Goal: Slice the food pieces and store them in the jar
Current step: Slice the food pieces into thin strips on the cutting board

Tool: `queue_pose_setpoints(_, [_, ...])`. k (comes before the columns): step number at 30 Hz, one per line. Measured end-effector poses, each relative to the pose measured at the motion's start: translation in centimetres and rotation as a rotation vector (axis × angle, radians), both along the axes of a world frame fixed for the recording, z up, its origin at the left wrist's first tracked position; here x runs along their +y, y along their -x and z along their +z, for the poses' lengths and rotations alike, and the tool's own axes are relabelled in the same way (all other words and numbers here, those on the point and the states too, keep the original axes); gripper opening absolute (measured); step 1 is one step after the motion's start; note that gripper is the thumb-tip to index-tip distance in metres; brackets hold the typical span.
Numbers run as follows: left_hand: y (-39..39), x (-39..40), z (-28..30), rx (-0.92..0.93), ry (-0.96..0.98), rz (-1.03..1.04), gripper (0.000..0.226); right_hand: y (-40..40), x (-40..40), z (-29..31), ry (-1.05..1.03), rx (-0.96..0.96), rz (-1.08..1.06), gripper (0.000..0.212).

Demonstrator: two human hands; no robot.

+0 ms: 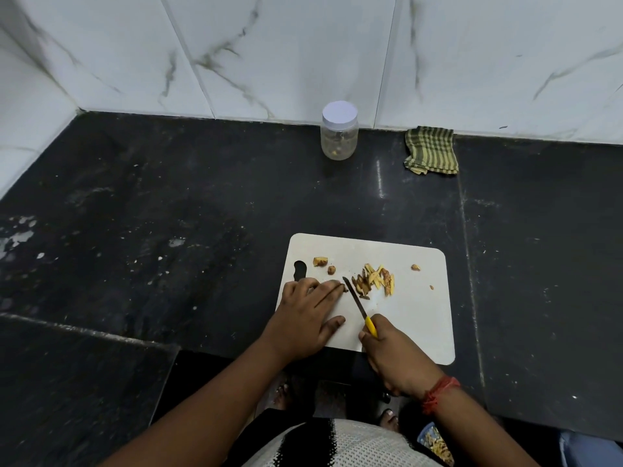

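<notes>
A white cutting board (414, 318) lies on the black counter. On it are a pile of thin yellow-brown slices (374, 281) and two unsliced chunks (323, 264) near the board's handle hole. My left hand (306, 318) lies on the board's left side, its straight fingertips pressing a small brown piece (345, 289) against the board. My right hand (394, 355) grips the yellow handle of a small knife (357, 301), whose blade points up-left and meets that piece. A clear jar (339, 136) with a white lid on stands at the back by the wall.
A folded green striped cloth (431, 150) lies right of the jar against the marble wall. Two stray bits (415, 267) sit on the board's right part. The counter edge runs just below the board, with feet visible beneath.
</notes>
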State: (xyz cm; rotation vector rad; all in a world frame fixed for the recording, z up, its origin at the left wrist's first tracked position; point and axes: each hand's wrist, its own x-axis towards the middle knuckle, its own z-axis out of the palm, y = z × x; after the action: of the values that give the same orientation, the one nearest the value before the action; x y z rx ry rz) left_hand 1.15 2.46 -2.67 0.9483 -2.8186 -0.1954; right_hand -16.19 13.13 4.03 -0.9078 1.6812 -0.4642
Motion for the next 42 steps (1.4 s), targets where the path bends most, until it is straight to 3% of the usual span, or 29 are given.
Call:
queue_pose_setpoints(12, [0.2, 0.1, 0.1, -0.020, 0.041, -0.016, 0.057, -0.6, 0.0, -0.3, 0.018, 0.096, 0.087, 0.017])
queue_pose_setpoints(18, [0.1, 0.0, 0.2, 0.000, 0.036, -0.018, 0.054, -0.9, -0.8, -1.0, 0.036, 0.273, 0.214, 0.015])
queue_pose_setpoints(35, [0.2, 0.1, -0.3, 0.017, 0.116, -0.035, 0.048, -1.2, -1.1, -1.3, 0.000, 0.287, 0.199, 0.016])
queue_pose_setpoints(42, [1.2, 1.3, -0.3, 0.066, 0.019, 0.107, 0.047, -0.8, -1.5, -1.5, -0.057, 0.222, 0.181, 0.017])
